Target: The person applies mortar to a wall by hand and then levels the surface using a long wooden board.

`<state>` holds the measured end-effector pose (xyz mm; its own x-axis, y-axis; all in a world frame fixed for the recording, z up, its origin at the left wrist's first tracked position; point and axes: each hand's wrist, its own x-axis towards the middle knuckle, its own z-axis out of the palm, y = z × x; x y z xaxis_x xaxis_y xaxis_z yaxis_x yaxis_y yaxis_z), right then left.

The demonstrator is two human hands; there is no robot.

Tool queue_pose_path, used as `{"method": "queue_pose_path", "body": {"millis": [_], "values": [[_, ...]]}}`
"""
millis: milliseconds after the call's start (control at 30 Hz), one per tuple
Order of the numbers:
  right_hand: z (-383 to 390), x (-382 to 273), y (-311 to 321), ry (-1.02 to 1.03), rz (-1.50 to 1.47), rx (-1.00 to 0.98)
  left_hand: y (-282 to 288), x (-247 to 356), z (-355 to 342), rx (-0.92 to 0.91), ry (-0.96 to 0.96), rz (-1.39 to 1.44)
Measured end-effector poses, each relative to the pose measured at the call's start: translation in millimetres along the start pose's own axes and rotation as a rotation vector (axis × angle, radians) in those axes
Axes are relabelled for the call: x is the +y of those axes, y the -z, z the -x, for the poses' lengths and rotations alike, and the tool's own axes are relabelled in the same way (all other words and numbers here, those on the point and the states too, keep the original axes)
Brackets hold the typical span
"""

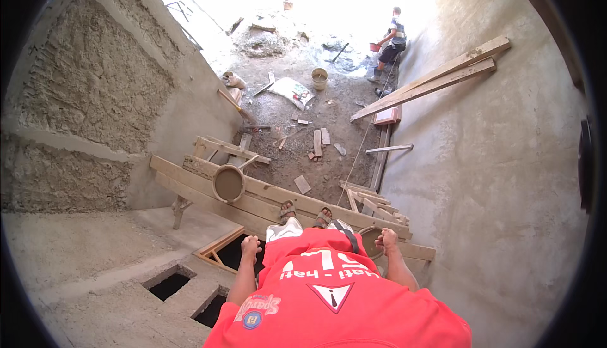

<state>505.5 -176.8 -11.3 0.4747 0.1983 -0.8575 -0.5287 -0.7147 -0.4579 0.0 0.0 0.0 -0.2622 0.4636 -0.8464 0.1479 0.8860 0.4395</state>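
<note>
My left hand [250, 247] is curled into a loose fist near a wooden frame [218, 244]; my right hand [387, 240] has bent fingers just beside a round bucket [371, 228], and I cannot tell whether they grip anything. My red shirt [392, 310] carries white lettering, a warning triangle and a round blue emblem. My strapped sandals [288, 210] stand on rough timber planks [291, 196], where another bucket [215, 187] holds smooth grey mortar [228, 184]. The left wall [95, 82] is coarse and ridged, the right wall [493, 158] smoothly plastered. Beyond lies a printed white sack [291, 92].
</note>
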Motion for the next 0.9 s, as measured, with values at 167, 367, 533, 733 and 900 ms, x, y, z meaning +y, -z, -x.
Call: {"method": "queue_pose_path", "body": {"millis": [167,367,533,733,900], "values": [[4.5,0.3,-1.6,-0.011,0.016,0.025,-0.7,2.6,1.3,0.003,-0.003,-0.005],[18.0,-6.2,-8.4,-0.013,-0.014,0.03,1.5,5.9,3.1,-0.003,-0.029,-0.052],[19.5,-7.6,-10.1,0.001,0.006,0.021,2.1,7.9,-1.9,-0.004,0.014,-0.059],[21.1,-5.0,-9.5,0.005,-0.009,0.026,0.5,8.9,1.4,-0.02,0.03,-0.063],[18.0,0.2,-9.8,-0.012,-0.021,0.032,-0.4,10.9,3.5,-0.016,0.018,-0.053]]}}
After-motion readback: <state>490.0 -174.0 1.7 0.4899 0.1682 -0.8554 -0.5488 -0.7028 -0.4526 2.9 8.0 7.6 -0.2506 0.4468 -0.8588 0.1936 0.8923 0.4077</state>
